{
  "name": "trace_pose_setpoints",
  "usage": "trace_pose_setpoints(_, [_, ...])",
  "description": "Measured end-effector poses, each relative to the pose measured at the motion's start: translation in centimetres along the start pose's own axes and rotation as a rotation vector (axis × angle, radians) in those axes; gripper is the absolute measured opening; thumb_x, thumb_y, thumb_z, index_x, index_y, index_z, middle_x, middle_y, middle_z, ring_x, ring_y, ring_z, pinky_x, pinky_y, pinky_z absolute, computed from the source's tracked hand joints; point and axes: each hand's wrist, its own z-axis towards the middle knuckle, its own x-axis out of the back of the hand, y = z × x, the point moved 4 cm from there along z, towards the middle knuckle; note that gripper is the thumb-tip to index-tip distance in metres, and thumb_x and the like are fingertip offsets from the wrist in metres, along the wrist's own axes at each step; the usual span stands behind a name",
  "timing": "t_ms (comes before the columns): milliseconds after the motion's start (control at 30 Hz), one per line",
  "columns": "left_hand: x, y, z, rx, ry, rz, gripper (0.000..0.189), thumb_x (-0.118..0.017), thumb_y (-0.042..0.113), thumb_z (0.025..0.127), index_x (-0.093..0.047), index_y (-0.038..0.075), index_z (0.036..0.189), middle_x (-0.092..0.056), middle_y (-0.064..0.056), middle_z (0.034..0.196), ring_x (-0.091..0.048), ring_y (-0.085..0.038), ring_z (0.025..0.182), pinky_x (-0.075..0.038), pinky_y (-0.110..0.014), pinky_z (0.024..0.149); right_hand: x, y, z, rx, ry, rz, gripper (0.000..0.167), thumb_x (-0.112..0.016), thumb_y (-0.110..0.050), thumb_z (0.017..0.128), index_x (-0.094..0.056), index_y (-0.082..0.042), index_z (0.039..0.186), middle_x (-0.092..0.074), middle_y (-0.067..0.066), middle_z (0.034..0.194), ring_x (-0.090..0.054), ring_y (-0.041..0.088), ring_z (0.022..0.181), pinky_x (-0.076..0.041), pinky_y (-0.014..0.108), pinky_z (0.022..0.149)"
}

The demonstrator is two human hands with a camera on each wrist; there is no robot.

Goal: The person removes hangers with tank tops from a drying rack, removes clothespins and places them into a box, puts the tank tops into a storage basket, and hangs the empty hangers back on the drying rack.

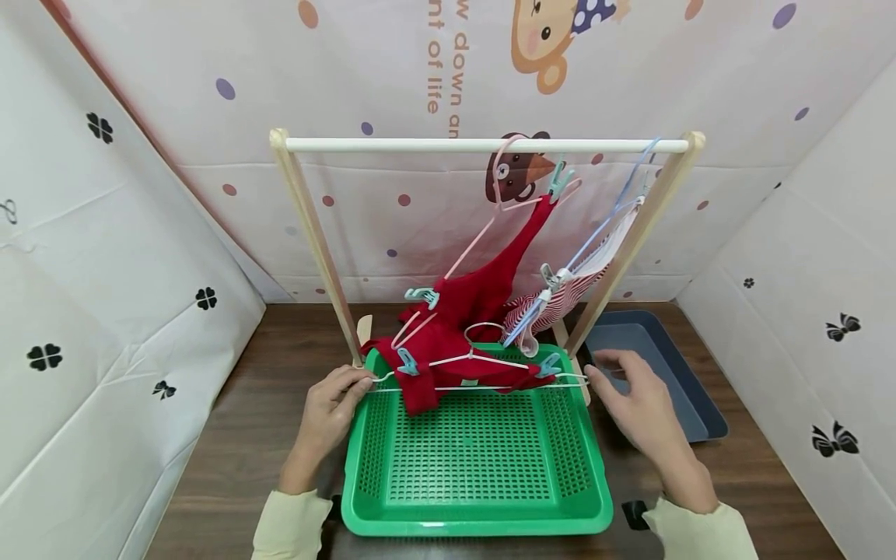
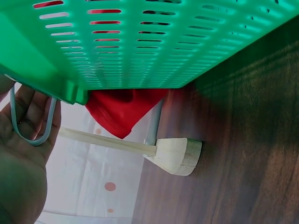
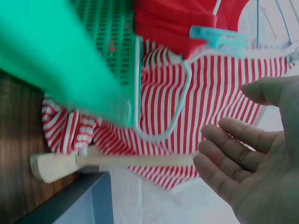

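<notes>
A white clothes hanger point(image 1: 570, 376) lies across the back of the green basket point(image 1: 476, 526), with a red garment point(image 1: 420, 393) fastened to it by a blue clothespin point(image 1: 407, 362) and another blue clothespin point(image 1: 549, 365). My left hand point(image 1: 325, 412) pinches the hanger's left end, and in the left wrist view the looped hanger end point(image 2: 35, 141) crosses its fingers. Beside the right end is my right hand point(image 1: 644, 408), its fingers spread and slightly bent. Between that hand point(image 3: 254, 163) and the hanger loop point(image 3: 156, 138), the right wrist view shows a gap.
Behind the basket stands a wooden rack with a white rail point(image 1: 392, 145). From it hang a pink hanger point(image 1: 470, 250) with a red garment point(image 1: 483, 292) and a blue hanger point(image 1: 595, 233) with a striped garment point(image 1: 570, 295). A dark blue tray point(image 1: 689, 389) lies at right.
</notes>
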Motion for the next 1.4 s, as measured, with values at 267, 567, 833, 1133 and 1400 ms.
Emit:
trace_pose_setpoints(267, [-0.2,0.4,0.1,-0.047,0.009,0.019,0.027,-0.069,-0.017,0.093,-0.078,0.006,0.106,-0.075,-0.008,0.099,-0.063,-0.02,0.093,-0.05,-0.019,0.082,-2.2,-1.0,0.5,0.097,-0.074,0.031,0.043,-0.068,-0.023,0.108,-0.059,-0.002,0.145,-0.065,0.014,0.135,-0.064,0.034,0.116,-0.057,0.039,0.083])
trace_pose_setpoints(567, [-0.2,0.7,0.0,-0.059,-0.012,0.135,0.021,-0.071,-0.009,0.096,-0.078,0.009,0.104,-0.074,-0.003,0.098,-0.063,-0.019,0.092,-0.05,-0.02,0.083,-2.9,-1.7,0.2,0.2,-0.095,0.096,0.045,-0.066,-0.011,0.107,-0.057,-0.007,0.15,-0.07,0.008,0.132,-0.066,0.028,0.118,-0.056,0.046,0.087])
trace_pose_setpoints(833, [0.4,2.7,0.5,-0.12,-0.009,0.366,0.023,-0.083,-0.007,0.086,-0.083,0.007,0.104,-0.078,-0.002,0.098,-0.07,-0.02,0.09,-0.059,-0.033,0.077,-3.4,-1.9,0.4,0.141,-0.09,0.097,0.043,-0.071,-0.02,0.106,-0.061,-0.009,0.146,-0.072,0.003,0.122,-0.067,0.024,0.113,-0.055,0.062,0.09])
trace_pose_setpoints(1133, [0.1,5.0,0.9,-0.169,0.016,0.61,0.029,-0.089,-0.003,0.08,-0.084,0.007,0.106,-0.079,-0.009,0.098,-0.076,-0.029,0.086,-0.063,-0.047,0.066,-3.6,-2.2,0.5,0.147,-0.069,0.071,0.034,-0.071,-0.018,0.105,-0.065,-0.009,0.137,-0.074,0.001,0.115,-0.069,0.021,0.106,-0.058,0.053,0.084])
trace_pose_setpoints(1400, [0.0,5.5,1.1,-0.16,0.043,0.661,0.025,-0.094,0.006,0.077,-0.085,0.008,0.1,-0.08,-0.007,0.094,-0.075,-0.026,0.08,-0.062,-0.043,0.058,-3.7,-2.3,0.7,0.163,-0.045,0.077,0.028,-0.073,-0.015,0.104,-0.068,-0.008,0.131,-0.074,0.001,0.113,-0.068,0.019,0.103,-0.059,0.05,0.081])
